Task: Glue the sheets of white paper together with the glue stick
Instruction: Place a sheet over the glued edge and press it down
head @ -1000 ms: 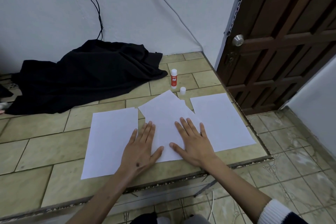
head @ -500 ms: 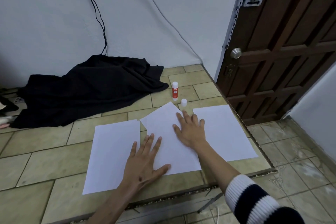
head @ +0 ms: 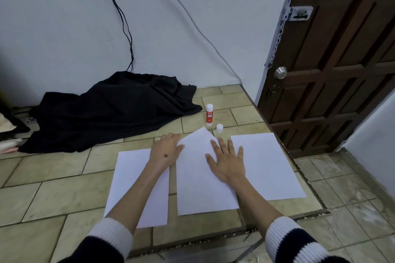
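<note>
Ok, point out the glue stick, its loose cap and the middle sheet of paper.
glue stick (head: 209, 115), head view, red label on the body
cap (head: 219, 129), head view, side wall
middle sheet (head: 198, 179), head view, bare centre

Three flat white paper sheets (head: 198, 179) lie along the tiled worktop's near edge; behind them, an upright uncapped red-labelled white glue stick (head: 209, 114).

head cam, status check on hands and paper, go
Right hand flat on the middle sheet. Left hand at that sheet's left edge, grip unclear. Glue stick upright beyond, cap off beside it. Nothing blocking.
</note>
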